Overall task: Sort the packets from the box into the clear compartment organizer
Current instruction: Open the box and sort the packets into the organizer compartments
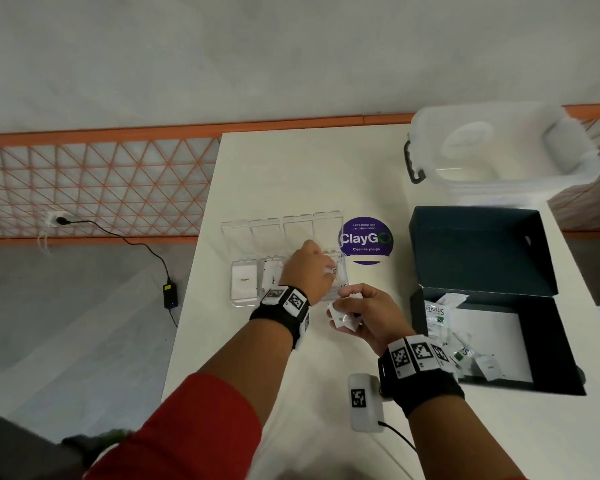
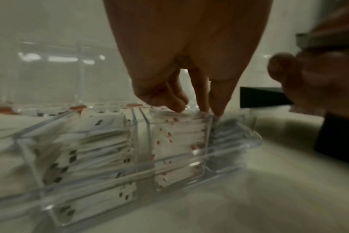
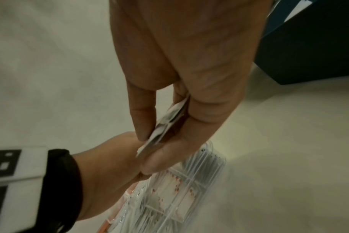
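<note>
My right hand [image 1: 368, 315] pinches a small stack of white packets [image 3: 165, 124] between thumb and fingers, held just in front of the organizer [image 1: 243, 299], off the table [image 1: 291, 168]. My left hand [image 1: 309, 271] reaches down into the organizer; its fingertips [image 2: 204, 108] press on the top edges of the red-printed packets [image 2: 177, 138] standing in the third compartment from my left, right by the divider to the fourth. Whether those fingers pinch a packet or only push on the row, I cannot tell.

The two compartments to the left hold upright white packets with dark print [image 2: 94, 151]. The fourth compartment also holds packets, blurred in the wrist view. The four clear lids [image 1: 281, 232] lie flipped open on the far side.

To my right, the dark box [image 1: 482, 251] sits open with its lid up, more packets, some marked Stevia [image 1: 437, 313], loose inside. A purple ClayGo sticker [image 1: 366, 239] lies between organizer and box. A clear plastic tub [image 1: 499, 150] stands at the far right corner.
</note>
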### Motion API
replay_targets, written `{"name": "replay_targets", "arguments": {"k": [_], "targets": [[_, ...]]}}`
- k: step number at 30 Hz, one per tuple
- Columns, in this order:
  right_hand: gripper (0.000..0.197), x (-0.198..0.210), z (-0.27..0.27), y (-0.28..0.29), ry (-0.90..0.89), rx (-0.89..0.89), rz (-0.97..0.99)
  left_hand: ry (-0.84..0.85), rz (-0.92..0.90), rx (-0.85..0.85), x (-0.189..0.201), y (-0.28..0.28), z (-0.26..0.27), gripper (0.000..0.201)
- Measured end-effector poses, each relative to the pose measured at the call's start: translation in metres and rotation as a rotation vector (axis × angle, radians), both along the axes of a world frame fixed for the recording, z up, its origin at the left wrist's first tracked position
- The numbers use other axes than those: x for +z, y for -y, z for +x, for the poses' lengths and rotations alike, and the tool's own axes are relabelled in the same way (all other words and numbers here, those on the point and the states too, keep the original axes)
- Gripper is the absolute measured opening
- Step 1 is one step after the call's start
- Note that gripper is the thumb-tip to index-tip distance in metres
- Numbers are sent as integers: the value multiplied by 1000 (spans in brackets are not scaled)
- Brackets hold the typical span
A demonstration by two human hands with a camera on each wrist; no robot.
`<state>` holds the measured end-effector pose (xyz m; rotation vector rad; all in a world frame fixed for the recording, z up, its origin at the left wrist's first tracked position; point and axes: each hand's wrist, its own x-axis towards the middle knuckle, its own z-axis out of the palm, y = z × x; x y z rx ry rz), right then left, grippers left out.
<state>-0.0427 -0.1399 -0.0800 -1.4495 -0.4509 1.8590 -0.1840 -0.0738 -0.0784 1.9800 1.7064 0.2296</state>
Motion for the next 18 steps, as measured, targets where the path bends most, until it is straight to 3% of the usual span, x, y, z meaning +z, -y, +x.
{"name": "replay_targets", "arguments": {"k": [3, 10, 13, 18], "targets": [[21, -2, 3, -1, 3, -11, -7, -197, 132, -57, -5, 4, 5, 25], [17, -2, 4, -5, -17, -5, -14, -311, 116, -108, -5, -2, 11, 33], [19, 0, 7, -7, -30, -27, -23, -194, 106, -88, -4, -4, 6, 31], [22, 1, 3, -11, -95, -166, 19, 184, 194, -37, 14, -1, -9, 24]]}}
